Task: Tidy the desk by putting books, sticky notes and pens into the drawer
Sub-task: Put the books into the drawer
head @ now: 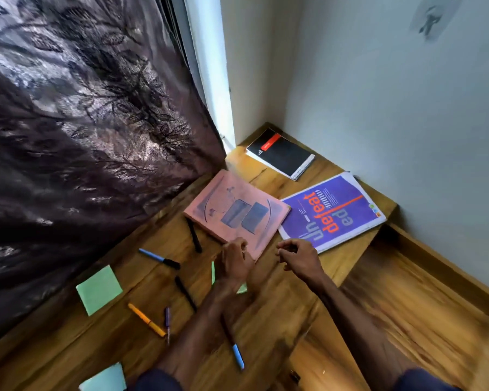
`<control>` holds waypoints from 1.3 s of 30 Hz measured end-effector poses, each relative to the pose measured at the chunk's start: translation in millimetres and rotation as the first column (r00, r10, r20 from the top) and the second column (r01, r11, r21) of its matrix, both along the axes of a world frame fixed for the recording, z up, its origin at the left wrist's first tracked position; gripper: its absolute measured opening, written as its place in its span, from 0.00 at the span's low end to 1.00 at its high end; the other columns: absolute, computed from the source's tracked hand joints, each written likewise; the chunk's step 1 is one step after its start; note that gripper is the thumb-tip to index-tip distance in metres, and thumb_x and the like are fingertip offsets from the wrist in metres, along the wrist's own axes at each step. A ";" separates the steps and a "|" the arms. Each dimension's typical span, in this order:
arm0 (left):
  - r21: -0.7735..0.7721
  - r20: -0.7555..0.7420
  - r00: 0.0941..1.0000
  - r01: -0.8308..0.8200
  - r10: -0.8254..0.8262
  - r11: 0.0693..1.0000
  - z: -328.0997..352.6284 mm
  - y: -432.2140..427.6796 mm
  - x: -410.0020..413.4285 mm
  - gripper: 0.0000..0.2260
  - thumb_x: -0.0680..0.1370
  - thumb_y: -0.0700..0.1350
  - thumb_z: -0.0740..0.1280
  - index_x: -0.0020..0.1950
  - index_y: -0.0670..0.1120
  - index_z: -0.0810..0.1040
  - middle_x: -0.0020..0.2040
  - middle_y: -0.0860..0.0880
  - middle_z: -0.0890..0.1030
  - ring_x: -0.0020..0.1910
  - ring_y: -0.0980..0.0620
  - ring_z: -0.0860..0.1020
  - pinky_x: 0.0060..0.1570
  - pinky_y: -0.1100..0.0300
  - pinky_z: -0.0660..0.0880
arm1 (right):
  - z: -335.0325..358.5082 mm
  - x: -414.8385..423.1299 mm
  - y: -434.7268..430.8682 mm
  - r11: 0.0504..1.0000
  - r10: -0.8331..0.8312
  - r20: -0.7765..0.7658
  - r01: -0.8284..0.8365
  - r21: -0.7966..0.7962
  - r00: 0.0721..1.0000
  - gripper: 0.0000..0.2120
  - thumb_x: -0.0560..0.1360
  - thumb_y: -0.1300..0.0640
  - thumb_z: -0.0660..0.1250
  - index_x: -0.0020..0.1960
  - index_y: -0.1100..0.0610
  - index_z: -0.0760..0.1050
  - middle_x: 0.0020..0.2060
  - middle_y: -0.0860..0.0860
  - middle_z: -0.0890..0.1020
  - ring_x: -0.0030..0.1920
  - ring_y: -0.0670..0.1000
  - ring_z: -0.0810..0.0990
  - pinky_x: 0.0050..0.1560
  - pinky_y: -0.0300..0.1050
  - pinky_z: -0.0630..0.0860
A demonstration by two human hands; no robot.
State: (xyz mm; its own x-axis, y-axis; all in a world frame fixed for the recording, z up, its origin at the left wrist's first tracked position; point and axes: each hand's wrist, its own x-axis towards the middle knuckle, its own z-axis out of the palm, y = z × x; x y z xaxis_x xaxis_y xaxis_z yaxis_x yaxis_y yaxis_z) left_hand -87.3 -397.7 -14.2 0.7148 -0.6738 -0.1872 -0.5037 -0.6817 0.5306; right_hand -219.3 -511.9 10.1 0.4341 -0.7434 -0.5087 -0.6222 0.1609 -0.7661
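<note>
Wooden desk (268, 311): books (237, 214), pens (158, 258), notes (98, 289).

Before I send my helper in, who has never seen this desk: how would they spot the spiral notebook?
Start at the far corner of the wooden desk, where the walls meet. The spiral notebook lies there, beyond the pink book. Unlike its neighbours, it is black with a red label and wire binding.

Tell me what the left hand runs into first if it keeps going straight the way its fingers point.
The left hand points away from the person, its fingertips already at the near corner of the faded pink book with blue rectangles. That book comes first; whether the fingers touch it yet is unclear from the blur.
</note>
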 end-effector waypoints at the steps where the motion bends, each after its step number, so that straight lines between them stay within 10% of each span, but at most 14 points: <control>1: -0.003 -0.002 1.000 -0.005 0.005 1.000 -4.5 -3.6 8.9 0.13 0.80 0.43 0.64 0.63 0.46 0.80 0.60 0.47 0.84 0.59 0.47 0.81 0.59 0.55 0.79 | -5.8 6.6 -0.8 1.000 -0.002 -0.018 0.002 0.012 1.000 0.07 0.76 0.66 0.68 0.52 0.63 0.83 0.41 0.59 0.87 0.42 0.58 0.87 0.45 0.56 0.83; 6: 0.032 0.172 0.982 0.070 -0.074 0.997 -25.8 -16.2 42.5 0.14 0.78 0.40 0.64 0.63 0.43 0.80 0.60 0.43 0.80 0.62 0.45 0.76 0.67 0.53 0.73 | -27.8 39.9 -5.3 0.998 -0.060 -0.161 0.055 -0.036 0.985 0.12 0.73 0.60 0.72 0.57 0.60 0.83 0.49 0.55 0.87 0.53 0.54 0.84 0.57 0.51 0.80; 10: 0.074 0.209 0.971 0.105 -0.118 0.992 -41.8 -23.2 50.3 0.15 0.78 0.41 0.63 0.64 0.46 0.76 0.65 0.43 0.75 0.64 0.44 0.73 0.68 0.53 0.72 | -37.4 61.7 -6.0 0.986 -0.167 -0.182 0.162 -0.042 0.969 0.06 0.72 0.56 0.72 0.38 0.58 0.80 0.32 0.51 0.80 0.42 0.56 0.81 0.40 0.44 0.74; 19: 0.052 0.233 0.962 0.136 -0.145 0.989 -51.9 -20.0 52.4 0.14 0.80 0.46 0.62 0.66 0.48 0.74 0.68 0.44 0.74 0.63 0.46 0.71 0.65 0.53 0.74 | -58.2 70.1 -16.4 0.919 -0.313 -0.081 0.323 0.226 0.946 0.12 0.69 0.52 0.78 0.35 0.60 0.82 0.38 0.55 0.87 0.42 0.57 0.83 0.51 0.57 0.81; 23: -0.100 0.222 0.972 0.100 -0.075 0.990 -38.3 -21.2 60.1 0.09 0.81 0.45 0.63 0.59 0.48 0.79 0.59 0.46 0.79 0.58 0.47 0.75 0.61 0.52 0.75 | -50.0 75.1 -16.9 0.907 -0.332 0.038 0.308 0.287 0.942 0.10 0.76 0.61 0.72 0.57 0.62 0.82 0.52 0.59 0.86 0.54 0.60 0.85 0.59 0.63 0.81; 32: -0.436 0.047 0.925 -0.321 0.377 0.841 -6.8 -4.6 58.3 0.21 0.72 0.41 0.75 0.63 0.41 0.76 0.64 0.40 0.77 0.65 0.40 0.74 0.69 0.50 0.68 | 2.0 69.3 -37.3 0.948 -0.297 0.327 0.234 0.217 0.897 0.14 0.79 0.65 0.68 0.63 0.60 0.68 0.49 0.56 0.83 0.37 0.43 0.86 0.29 0.36 0.78; 39: -0.380 -0.286 0.857 -0.511 0.428 0.771 24.1 -15.1 52.3 0.33 0.74 0.47 0.77 0.74 0.38 0.68 0.67 0.39 0.73 0.62 0.42 0.76 0.61 0.46 0.77 | 20.2 -17.0 -66.4 0.870 -0.489 0.474 0.371 0.325 0.732 0.14 0.78 0.64 0.69 0.62 0.56 0.74 0.54 0.59 0.83 0.47 0.58 0.84 0.49 0.57 0.81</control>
State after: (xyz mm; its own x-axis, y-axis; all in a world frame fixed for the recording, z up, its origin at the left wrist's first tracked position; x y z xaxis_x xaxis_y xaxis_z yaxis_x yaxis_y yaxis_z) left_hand -35.0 -412.8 9.9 0.9466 -0.3019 -0.1130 -0.0527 -0.4906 0.8698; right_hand -236.4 -578.4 30.3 0.3331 -0.8272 -0.4526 0.0415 0.4924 -0.8694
